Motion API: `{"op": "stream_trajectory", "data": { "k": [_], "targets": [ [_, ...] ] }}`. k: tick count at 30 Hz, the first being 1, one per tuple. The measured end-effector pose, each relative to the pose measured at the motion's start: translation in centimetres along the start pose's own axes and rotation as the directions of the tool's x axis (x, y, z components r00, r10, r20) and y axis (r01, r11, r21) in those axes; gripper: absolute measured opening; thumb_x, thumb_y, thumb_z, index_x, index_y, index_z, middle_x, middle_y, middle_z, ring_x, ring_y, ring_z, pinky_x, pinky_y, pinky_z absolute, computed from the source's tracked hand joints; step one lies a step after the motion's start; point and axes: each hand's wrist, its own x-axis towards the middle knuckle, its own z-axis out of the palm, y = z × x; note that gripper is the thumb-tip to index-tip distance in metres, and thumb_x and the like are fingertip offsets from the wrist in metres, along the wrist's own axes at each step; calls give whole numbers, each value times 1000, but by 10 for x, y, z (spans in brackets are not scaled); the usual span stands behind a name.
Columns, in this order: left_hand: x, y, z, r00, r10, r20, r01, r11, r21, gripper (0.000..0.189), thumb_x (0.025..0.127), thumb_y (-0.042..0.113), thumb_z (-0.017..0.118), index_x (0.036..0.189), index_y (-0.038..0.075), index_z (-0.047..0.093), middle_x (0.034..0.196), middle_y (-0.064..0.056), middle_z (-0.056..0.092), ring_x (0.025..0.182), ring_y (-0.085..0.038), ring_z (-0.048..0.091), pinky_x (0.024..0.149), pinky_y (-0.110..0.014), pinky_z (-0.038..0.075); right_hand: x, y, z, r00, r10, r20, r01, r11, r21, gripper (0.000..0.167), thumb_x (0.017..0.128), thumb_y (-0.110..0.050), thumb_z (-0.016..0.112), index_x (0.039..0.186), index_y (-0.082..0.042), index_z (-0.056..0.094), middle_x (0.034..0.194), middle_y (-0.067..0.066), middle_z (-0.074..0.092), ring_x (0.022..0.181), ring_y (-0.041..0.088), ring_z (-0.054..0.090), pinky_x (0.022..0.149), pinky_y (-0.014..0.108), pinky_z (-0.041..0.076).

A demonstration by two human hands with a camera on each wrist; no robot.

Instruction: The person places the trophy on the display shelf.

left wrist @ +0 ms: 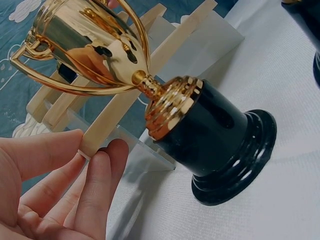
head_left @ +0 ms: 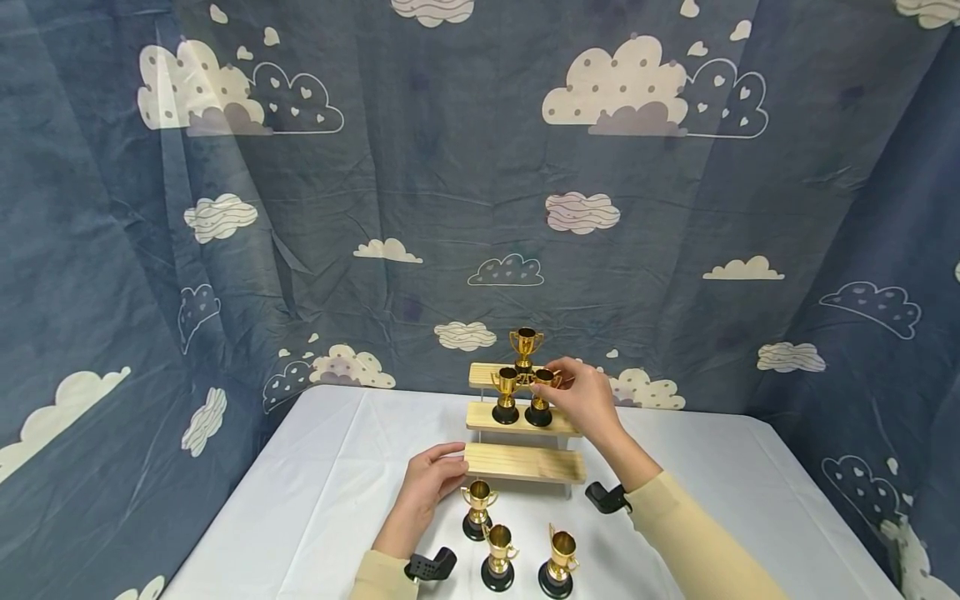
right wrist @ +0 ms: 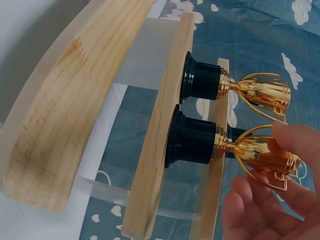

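A three-tier wooden stand holds gold trophy cups on black bases. My right hand [head_left: 585,400] grips the cup of the right trophy [right wrist: 200,142] on the middle shelf [right wrist: 145,195]; its base meets the board. Beside it on that shelf stands another trophy [head_left: 506,400], upright. My left hand [head_left: 426,485] pinches the left end of the lowest shelf [head_left: 525,462] between thumb and fingers. That board has nothing on it. Close to the left hand, in front of the stand, one more trophy [left wrist: 185,125] stands on the table.
One trophy [head_left: 526,343] stands on the top shelf [head_left: 483,375], partly behind the middle ones. Two others, a trophy [head_left: 498,560] and a trophy [head_left: 558,568], are near the front of the white-covered table [head_left: 337,483]. A cloud-patterned curtain [head_left: 450,167] hangs behind and at the sides.
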Motion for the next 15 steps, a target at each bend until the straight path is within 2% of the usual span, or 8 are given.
{"op": "stream_trajectory", "data": {
  "k": [8,15],
  "targets": [
    [1,-2,-1,1000,-3,-2,3,1000,-6,47,81,-1,76,127,-3,65,99,-11,74,89,-17,72,83,-33,59,-2,1,0,1000,10,7,-10,1000,-30,47,80,-40,85,120,-19,70,84,-4,67,79,17,64,67,37,53],
    [-1,0,-1,1000,-4,-3,4,1000,3,49,82,0,77,129,-3,64,101,-10,74,90,-16,71,84,-33,59,-4,0,-4,1000,4,7,-4,1000,-31,47,80,-41,85,120,-22,70,89,-4,69,82,16,66,70,38,54]
  ]
}}
